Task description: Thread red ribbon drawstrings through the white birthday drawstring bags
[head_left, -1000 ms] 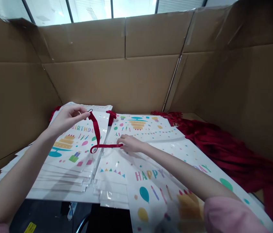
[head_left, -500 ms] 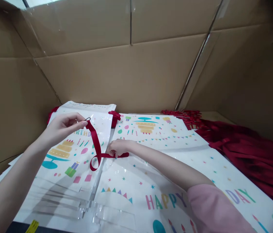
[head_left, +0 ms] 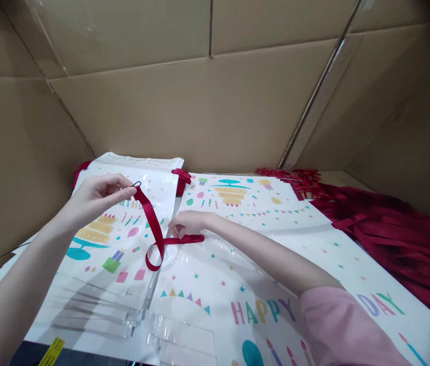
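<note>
Between thumb and fingers, my left hand (head_left: 102, 197) pinches the end of a dark red ribbon (head_left: 151, 216), where a small dark wire hook (head_left: 137, 184) sticks out. From there the ribbon hangs down, makes a loop and runs right. My right hand (head_left: 186, 223) is closed at the ribbon's other stretch, low over the printed sheets; its fingertips are partly hidden. Under the left hand lies a stack of white birthday-print sheets (head_left: 123, 274) in clear plastic. Beneath the right hand and arm is another stack of the same printed sheets (head_left: 199, 325).
Tall cardboard walls (head_left: 184, 117) enclose the back and sides. A large heap of dark red ribbons (head_left: 382, 229) lies at the right. A small red bundle (head_left: 181, 181) sits between the stacks at the back. A yellow label (head_left: 52, 352) shows at the front left.
The view has tilted slightly downward. Both hands keep their hold, and the ribbon's hanging loop has shifted a little and widened.
</note>
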Demonstrator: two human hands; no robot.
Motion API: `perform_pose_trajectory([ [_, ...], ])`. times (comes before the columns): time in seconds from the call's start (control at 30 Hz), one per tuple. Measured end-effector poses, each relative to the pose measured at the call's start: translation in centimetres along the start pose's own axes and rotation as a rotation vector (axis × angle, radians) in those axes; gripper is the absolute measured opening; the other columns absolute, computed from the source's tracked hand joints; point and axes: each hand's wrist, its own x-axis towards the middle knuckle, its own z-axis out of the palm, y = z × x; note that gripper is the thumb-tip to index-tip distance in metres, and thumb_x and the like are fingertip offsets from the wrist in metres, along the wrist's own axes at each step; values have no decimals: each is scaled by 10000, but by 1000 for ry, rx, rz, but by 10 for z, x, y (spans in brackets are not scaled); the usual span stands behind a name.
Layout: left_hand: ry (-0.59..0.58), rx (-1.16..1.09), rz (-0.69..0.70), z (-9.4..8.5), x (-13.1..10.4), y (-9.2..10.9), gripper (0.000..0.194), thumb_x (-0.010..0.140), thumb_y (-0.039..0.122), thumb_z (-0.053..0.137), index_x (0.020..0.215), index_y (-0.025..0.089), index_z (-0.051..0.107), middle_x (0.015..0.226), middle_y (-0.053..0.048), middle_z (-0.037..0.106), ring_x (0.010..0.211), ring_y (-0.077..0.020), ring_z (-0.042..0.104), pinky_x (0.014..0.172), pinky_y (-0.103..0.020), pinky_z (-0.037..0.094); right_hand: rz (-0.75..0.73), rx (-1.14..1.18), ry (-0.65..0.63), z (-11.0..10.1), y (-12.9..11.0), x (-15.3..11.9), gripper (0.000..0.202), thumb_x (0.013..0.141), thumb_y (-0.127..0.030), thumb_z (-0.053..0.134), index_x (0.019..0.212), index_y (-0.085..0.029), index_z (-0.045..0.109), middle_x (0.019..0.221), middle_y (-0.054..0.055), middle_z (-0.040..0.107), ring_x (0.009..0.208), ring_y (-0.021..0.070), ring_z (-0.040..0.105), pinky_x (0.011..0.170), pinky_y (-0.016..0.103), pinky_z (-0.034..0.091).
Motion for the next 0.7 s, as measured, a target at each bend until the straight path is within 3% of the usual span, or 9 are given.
perform_pose_trajectory([
  [0.3,-16,-44,-62,0,-1,-2,288,785,467,603,782,181,637,688,-10,607,582,-113,507,452,-178,392,-17,3,56,0,7,-2,179,701,-39,539,746,-164,659,800,-1,681,715,117,584,589,192,372],
  [0.7,-27,-69,-126,3,-3,5,297,773,476,613,753,180,630,570,17,478,514,-92,397,393,-157,317,-40,-9,69,-1,7,-3,108,699,-48,607,711,-154,618,768,-5,653,699,112,559,562,189,344],
])
